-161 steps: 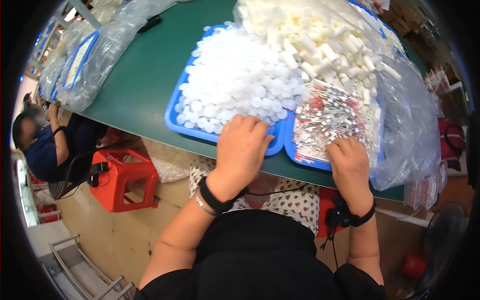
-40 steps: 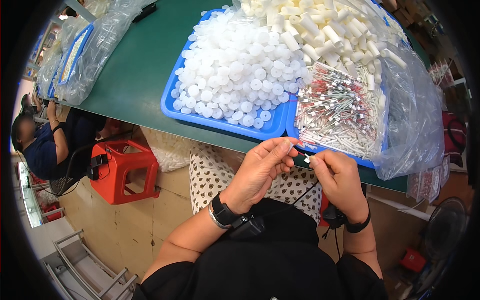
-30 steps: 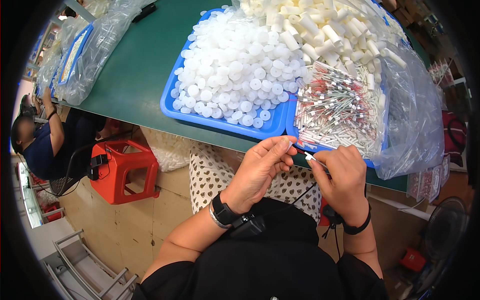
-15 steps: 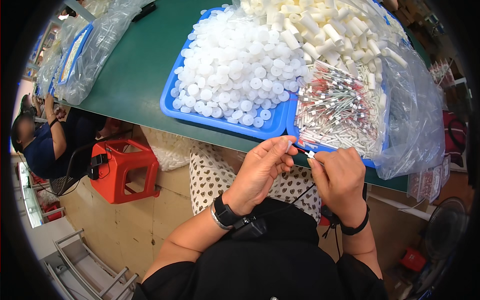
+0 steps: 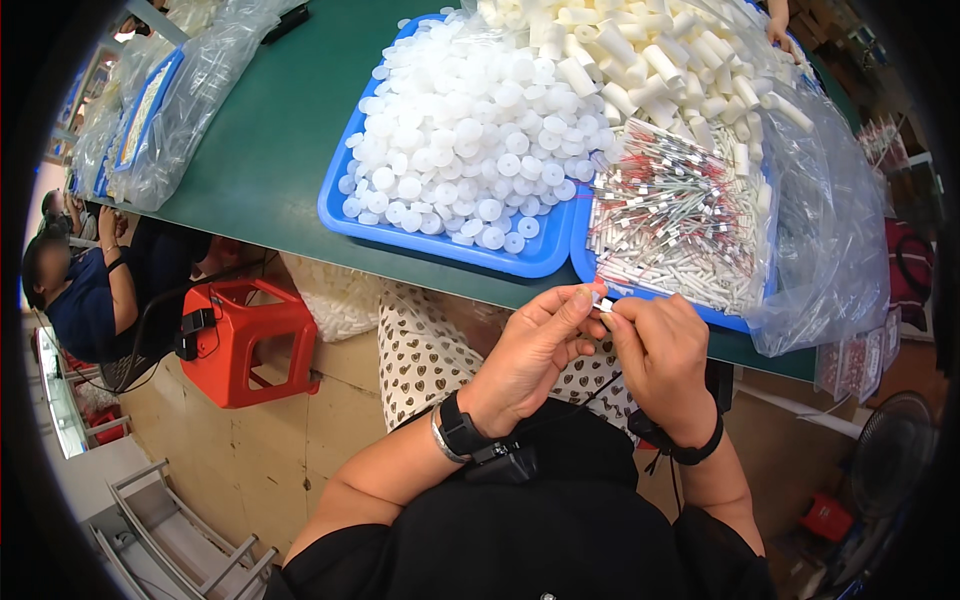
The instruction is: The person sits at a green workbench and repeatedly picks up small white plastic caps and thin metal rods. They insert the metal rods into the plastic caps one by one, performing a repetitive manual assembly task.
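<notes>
My left hand (image 5: 535,345) and my right hand (image 5: 660,355) meet just below the green table's front edge (image 5: 420,265). Their fingertips pinch one small white tube part (image 5: 603,301) between them. Right above the hands lies a pile of thin white tubes with red ends (image 5: 675,220) in a blue tray (image 5: 590,270). To its left a second blue tray (image 5: 440,245) is heaped with round white caps (image 5: 470,130). Short white cylinders (image 5: 640,50) fill the back of the right tray.
Clear plastic bags (image 5: 160,100) of parts lie on the table's left side, and a clear bag (image 5: 830,230) hangs off the right tray. A red stool (image 5: 245,340) stands on the floor at left, next to a seated person in blue (image 5: 85,290). A fan (image 5: 885,460) stands at lower right.
Several seconds ago both hands rested on the trays. They have since drawn back to the table edge and now hold a small tube together, with only slight finger movement in the last second.
</notes>
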Motion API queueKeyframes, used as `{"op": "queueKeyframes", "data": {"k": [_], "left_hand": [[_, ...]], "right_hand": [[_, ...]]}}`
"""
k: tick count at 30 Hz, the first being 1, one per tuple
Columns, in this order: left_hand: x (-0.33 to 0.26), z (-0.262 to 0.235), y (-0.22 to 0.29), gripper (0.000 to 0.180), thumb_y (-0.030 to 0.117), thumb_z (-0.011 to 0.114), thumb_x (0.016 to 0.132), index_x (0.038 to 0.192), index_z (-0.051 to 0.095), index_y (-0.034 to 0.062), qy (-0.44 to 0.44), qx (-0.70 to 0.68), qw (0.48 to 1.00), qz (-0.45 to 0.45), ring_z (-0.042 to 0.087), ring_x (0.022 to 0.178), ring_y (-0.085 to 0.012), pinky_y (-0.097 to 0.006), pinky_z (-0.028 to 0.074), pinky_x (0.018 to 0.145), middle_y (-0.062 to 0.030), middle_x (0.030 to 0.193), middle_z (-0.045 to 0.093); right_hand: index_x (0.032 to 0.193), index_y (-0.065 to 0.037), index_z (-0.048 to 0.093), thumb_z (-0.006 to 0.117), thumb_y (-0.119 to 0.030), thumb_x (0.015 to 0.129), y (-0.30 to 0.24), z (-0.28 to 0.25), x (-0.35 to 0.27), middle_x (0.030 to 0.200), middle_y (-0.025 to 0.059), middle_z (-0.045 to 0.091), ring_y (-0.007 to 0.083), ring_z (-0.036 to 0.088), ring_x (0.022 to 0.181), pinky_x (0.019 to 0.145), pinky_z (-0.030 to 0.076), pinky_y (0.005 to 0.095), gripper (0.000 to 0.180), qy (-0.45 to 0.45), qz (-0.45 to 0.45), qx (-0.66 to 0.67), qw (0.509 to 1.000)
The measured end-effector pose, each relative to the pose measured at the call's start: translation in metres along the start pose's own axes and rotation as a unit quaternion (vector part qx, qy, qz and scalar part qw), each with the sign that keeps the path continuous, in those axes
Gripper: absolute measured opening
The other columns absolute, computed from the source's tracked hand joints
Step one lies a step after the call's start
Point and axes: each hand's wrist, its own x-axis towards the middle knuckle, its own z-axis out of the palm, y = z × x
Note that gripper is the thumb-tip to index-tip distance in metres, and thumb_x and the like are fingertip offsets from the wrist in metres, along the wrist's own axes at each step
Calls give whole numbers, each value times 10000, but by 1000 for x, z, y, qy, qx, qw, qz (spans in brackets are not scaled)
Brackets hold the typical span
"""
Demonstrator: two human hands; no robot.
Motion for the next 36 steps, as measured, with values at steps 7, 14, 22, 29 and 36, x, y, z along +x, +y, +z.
{"op": "queueKeyframes", "data": {"k": [7,14,22,29,36], "left_hand": [[2,-4,-7,321,287,588,982,1177,597,32,-19,-6,1000,-23,566,766,-72,-244,463,703,10,898,621],[-3,4,0,307,280,591,983,1158,600,28,9,16,999,36,578,797,-64,-225,476,720,1,924,622],[-3,7,7,321,274,527,1010,1197,538,13,16,40,998,42,667,957,-184,-284,557,831,-121,1075,644],[-3,15,10,391,237,498,1023,1305,482,-34,31,67,995,59,663,1017,-210,-302,555,888,-165,1166,630],[-3,15,12,400,213,493,1024,1326,459,-47,41,59,995,76,652,1054,-222,-313,550,908,-176,1193,618]], "right_hand": [[850,-27,606,673,-38,836,0,7,-4,654,56,552,230,515,568,558,364,363,69,5,-23,-32,999],[922,-34,647,678,-100,856,9,-7,-1,678,74,583,257,556,615,583,404,377,98,-31,29,64,997],[859,-37,618,606,10,737,56,-48,2,793,86,584,261,568,761,706,440,370,131,-92,15,-240,966],[785,-38,560,578,19,740,59,-40,3,729,111,516,288,547,727,690,433,378,74,-116,9,-266,957],[866,-12,581,619,24,788,48,-47,2,793,126,596,314,582,696,642,457,400,95,-43,38,-159,986]]}}
